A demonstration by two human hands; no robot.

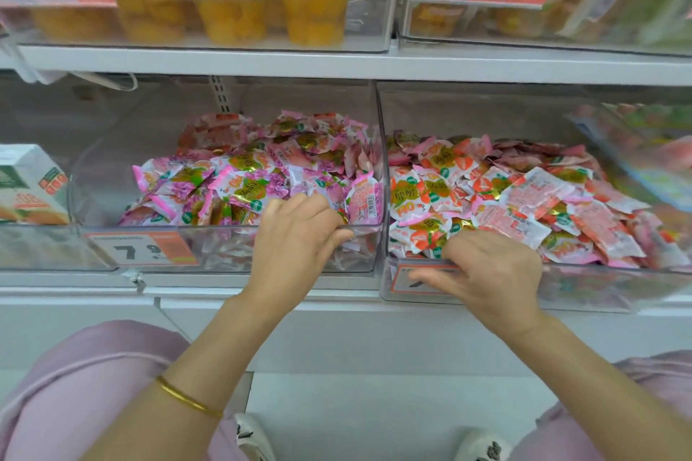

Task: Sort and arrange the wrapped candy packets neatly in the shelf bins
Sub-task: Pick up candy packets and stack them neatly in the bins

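Candy packets (258, 180) lie heaped in two clear bins, pink in the left bin (232, 249), orange in the right bin (599, 294). The left grip (296, 232) curls over its bin's front wall, seemingly clasping it. What the right grip (486, 269) holds I cannot tell. Tidying looks underway; next, level the heaps gently.

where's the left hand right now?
Head view, centre-left: the left hand grips the front rim of the pink-packet bin at its right corner, beside the right hand, which grips the orange-packet bin rim.
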